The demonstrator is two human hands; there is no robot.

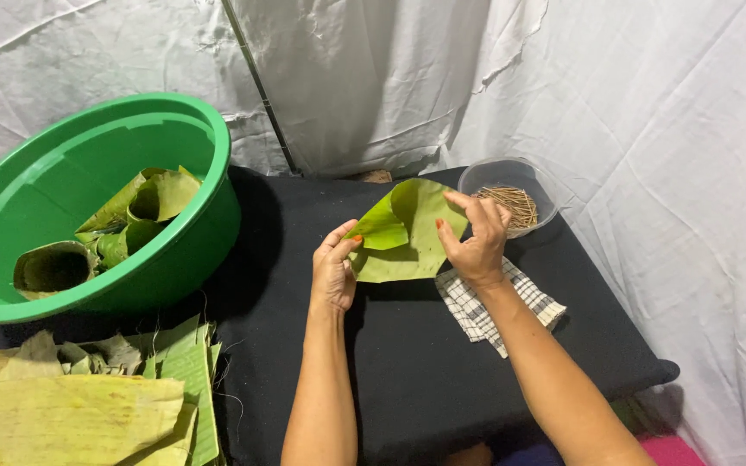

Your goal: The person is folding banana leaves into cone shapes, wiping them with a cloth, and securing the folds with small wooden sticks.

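Note:
A light green piece of banana leaf is held up over the black table, its left side folded over into a flap. My left hand pinches the folded left edge with thumb and fingers. On the leaf's right edge, my right hand grips with the thumb in front and the fingers curled behind.
A large green basin at the left holds several folded leaf cups. A stack of banana leaf pieces lies at the front left. A clear bowl of thin wooden sticks stands behind my right hand. A checked cloth lies under it. White sheeting surrounds the table.

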